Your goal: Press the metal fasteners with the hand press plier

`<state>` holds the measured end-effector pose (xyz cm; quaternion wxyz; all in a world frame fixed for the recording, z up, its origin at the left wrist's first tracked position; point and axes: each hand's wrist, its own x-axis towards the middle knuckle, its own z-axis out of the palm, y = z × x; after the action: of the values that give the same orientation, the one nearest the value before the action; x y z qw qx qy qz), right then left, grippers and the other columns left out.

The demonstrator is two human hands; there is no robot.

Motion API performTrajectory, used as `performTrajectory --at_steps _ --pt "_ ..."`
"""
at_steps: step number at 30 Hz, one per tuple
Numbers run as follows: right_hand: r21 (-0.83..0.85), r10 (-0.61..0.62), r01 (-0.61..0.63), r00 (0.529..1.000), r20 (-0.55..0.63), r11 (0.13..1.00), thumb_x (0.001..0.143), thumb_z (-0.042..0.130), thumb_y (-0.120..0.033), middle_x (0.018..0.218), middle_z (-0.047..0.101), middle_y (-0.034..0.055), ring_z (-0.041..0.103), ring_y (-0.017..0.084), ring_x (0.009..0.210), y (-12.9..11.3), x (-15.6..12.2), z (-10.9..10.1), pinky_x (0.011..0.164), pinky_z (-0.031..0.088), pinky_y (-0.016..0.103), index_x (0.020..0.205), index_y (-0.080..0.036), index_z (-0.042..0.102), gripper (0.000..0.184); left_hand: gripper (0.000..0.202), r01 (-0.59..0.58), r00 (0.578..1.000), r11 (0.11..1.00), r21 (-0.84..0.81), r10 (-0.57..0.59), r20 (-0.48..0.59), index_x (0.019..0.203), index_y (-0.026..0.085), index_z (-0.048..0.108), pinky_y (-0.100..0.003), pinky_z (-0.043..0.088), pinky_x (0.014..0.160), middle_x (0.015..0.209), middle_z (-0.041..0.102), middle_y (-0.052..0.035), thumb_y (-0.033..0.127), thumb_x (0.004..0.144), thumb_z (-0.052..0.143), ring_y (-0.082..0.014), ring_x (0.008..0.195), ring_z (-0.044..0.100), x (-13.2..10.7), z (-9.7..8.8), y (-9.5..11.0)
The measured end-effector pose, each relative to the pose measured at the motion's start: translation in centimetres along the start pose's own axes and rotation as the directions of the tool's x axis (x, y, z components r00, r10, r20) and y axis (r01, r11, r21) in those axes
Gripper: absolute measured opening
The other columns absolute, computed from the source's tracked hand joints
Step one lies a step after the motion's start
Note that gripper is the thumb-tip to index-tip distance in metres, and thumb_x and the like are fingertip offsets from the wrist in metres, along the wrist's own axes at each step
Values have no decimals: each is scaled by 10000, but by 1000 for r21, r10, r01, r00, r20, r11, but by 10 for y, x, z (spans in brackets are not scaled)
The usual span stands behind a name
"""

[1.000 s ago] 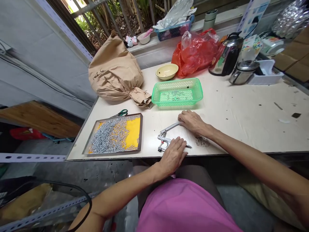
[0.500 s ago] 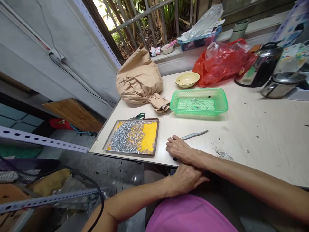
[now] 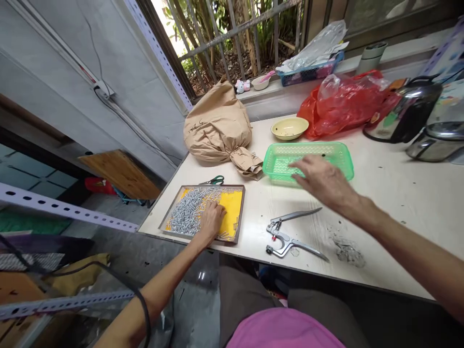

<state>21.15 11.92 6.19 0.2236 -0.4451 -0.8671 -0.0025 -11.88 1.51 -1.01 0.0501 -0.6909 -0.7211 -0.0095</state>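
Note:
My left hand (image 3: 213, 220) is down in a shallow tray (image 3: 240, 212) with a yellow bottom, among many small silver metal pins (image 3: 184, 212). Its fingers are curled together and their tips are hidden, so whatever they hold does not show. Over the front of a green plastic basket (image 3: 344, 162) hovers my right hand (image 3: 324, 179), slightly blurred, thumb and fingers apart with nothing visible between them. A few thin pieces lie in that basket. Metal snap pliers (image 3: 286, 237) with a C-shaped jaw and spread handles lie on the table, touched by neither hand.
Green-handled scissors (image 3: 216, 180) lie behind the tray. Farther back are a tied brown paper bag (image 3: 219, 125), a cream oval bowl (image 3: 290, 128) and a red plastic bag (image 3: 340, 106). A kettle (image 3: 402, 111) and a steel pot (image 3: 435, 145) stand right. Crumpled clear plastic (image 3: 348, 251) lies near the front edge.
My hands were together at the table's front edge, over the pliers. They have parted: the left moved into the tray, the right rose over the green basket. The pliers now lie uncovered.

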Motion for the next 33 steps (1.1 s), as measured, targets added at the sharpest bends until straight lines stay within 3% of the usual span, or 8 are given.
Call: performTrajectory --at_steps 5,11,14,16,19,23,28,33 --pt "238 -16 -89 914 406 967 911 460 -265 933 646 66 599 182 842 -30 -64 24 721 422 278 978 -195 641 205 224 -5 998 1000 1 5 69 801 177 651 -350 409 842 897 639 -112 228 866 442 -260 930 561 15 3 -12" --pt "171 14 -138 816 579 975 863 563 -297 988 616 69 598 200 863 -49 -105 20 682 397 285 937 -183 617 146 177 17 996 993 -113 -7 88 760 183 624 -330 420 777 846 662 -94 216 801 455 -256 874 584 31 -6 -19" --pt "101 61 -151 797 600 983 879 521 -215 992 614 74 599 205 873 -49 -111 24 677 381 292 946 -183 610 116 168 53 999 964 -262 -52 9 781 195 623 -326 434 767 848 659 -73 264 784 470 -239 860 584 25 -21 -2" --pt "89 64 -145 803 592 985 900 476 -196 972 616 69 601 201 869 -47 -113 30 666 372 290 944 -187 601 133 183 107 994 880 -462 -96 47 795 190 632 -305 449 727 818 661 -54 317 773 501 -208 792 591 15 -33 23" --pt "85 49 -121 811 582 989 917 450 -212 959 613 71 604 197 857 -44 -116 35 643 365 284 940 -184 587 141 276 285 948 613 -737 -67 311 820 155 653 -245 431 559 701 632 -28 405 732 578 -140 599 545 -6 -43 71" --pt "28 57 -90 811 583 996 928 423 -194 974 600 84 605 200 841 -44 -118 37 608 358 279 967 -177 566 149 351 505 840 360 -785 3 542 752 117 641 -195 320 419 557 530 26 443 631 689 -68 446 410 -27 -35 120" --pt "23 47 -75 798 601 997 928 427 -207 993 585 99 598 210 851 -44 -120 38 613 365 277 1003 -172 551 149 399 624 760 274 -732 5 650 709 111 618 -194 159 368 427 415 78 472 589 736 -27 344 261 -32 -10 128" --pt "38 33 -68 812 583 997 931 405 -191 1000 583 108 591 206 850 -43 -122 36 616 359 285 1012 -163 551 170 372 650 738 280 -706 -8 675 723 116 624 -202 127 372 414 413 80 443 597 749 -29 323 264 -28 -1 127"
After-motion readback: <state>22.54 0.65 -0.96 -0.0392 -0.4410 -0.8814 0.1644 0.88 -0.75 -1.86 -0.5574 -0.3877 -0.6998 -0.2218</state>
